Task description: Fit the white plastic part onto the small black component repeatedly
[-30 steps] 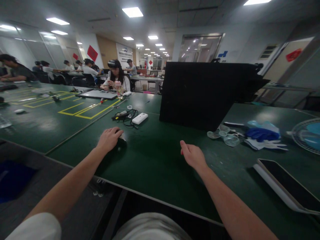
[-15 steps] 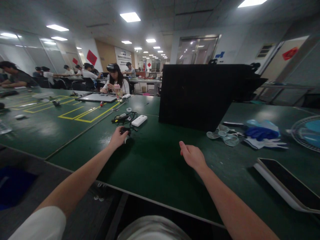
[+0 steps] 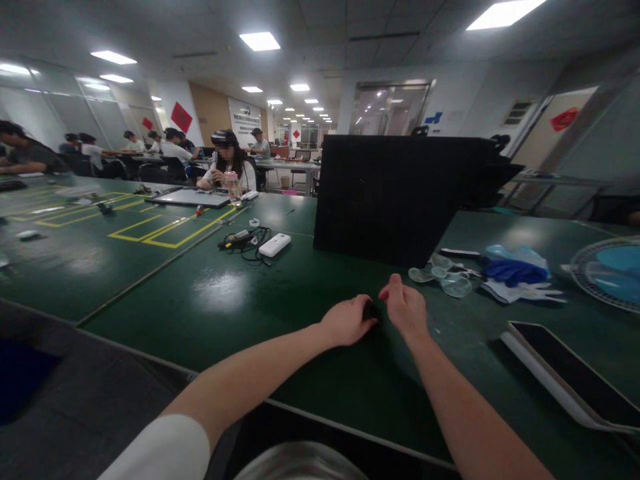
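Observation:
My left hand (image 3: 347,321) is closed around a small black object (image 3: 371,311), mostly covered by the fingers and too dark to name. Just to its right, a narrow gap away, my right hand (image 3: 407,310) is closed, with the fingers curled in and the thumb on top. What the right hand holds, if anything, is hidden. Both hands are over the green table (image 3: 280,380), in front of a large black panel (image 3: 380,200).
A white power bank (image 3: 275,245) and a black cable bundle (image 3: 243,239) lie to the left. Clear plastic cups (image 3: 456,285), blue-and-white gloves (image 3: 517,272), a round tray (image 3: 575,270) and a tablet-like device (image 3: 565,373) are on the right. A person (image 3: 230,167) sits across the table.
My left hand has carried the small black object from beside the cables rightward and nearer, close to my right hand. The right hand has shifted slightly right.

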Action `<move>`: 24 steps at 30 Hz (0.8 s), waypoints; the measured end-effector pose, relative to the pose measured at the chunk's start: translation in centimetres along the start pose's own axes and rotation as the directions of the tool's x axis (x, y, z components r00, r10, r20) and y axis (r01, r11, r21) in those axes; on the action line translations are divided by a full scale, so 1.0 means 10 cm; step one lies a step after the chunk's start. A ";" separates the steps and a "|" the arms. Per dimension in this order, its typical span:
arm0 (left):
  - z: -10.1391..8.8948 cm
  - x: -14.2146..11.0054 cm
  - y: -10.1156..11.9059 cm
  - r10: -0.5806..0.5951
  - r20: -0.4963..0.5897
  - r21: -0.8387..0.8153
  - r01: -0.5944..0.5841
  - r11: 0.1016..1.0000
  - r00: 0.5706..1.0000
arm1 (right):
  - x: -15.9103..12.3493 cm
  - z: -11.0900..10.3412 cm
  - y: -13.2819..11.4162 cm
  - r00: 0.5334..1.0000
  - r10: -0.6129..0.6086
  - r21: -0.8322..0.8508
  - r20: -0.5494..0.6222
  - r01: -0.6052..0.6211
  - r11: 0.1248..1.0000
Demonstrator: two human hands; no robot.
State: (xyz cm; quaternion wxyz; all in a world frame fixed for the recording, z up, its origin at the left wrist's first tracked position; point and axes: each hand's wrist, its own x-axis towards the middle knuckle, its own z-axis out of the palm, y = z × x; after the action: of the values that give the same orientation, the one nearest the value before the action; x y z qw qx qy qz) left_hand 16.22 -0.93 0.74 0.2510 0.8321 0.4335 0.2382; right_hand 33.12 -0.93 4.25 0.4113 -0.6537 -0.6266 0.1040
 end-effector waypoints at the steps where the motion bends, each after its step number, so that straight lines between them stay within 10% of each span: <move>1: 0.05 0.01 0.07 0.035 0.008 0.004 -0.035 0.999 0.999 | 0.00 0.01 0.01 1.000 -0.004 0.006 -0.002 0.004 1.000; 10: -0.42 -0.23 -0.24 -0.079 -0.225 -0.255 0.020 0.967 0.971 | -0.03 -0.02 -0.08 0.984 -0.128 0.010 0.124 0.128 0.992; 14: -0.74 -0.50 -0.68 -0.166 -0.397 -0.166 0.107 0.980 0.903 | -0.13 0.03 -0.18 0.830 -0.381 -0.073 0.407 0.445 0.893; 18: -0.86 -0.64 -0.86 -0.157 -0.371 -0.009 0.166 0.986 0.915 | -0.23 0.20 -0.15 0.714 -0.386 -0.128 0.584 0.550 0.825; 24: -0.75 -0.63 -0.73 -0.061 -0.195 0.064 0.075 0.995 0.979 | -0.23 0.26 -0.15 0.744 -0.385 -0.066 0.546 0.497 0.865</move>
State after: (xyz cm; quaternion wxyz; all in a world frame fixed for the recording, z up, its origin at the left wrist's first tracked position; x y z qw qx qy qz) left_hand 3.99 -0.99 0.79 0.1863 0.7981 0.4921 0.2935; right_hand 29.87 -2.15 2.69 0.1704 -0.4726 -0.8578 0.1083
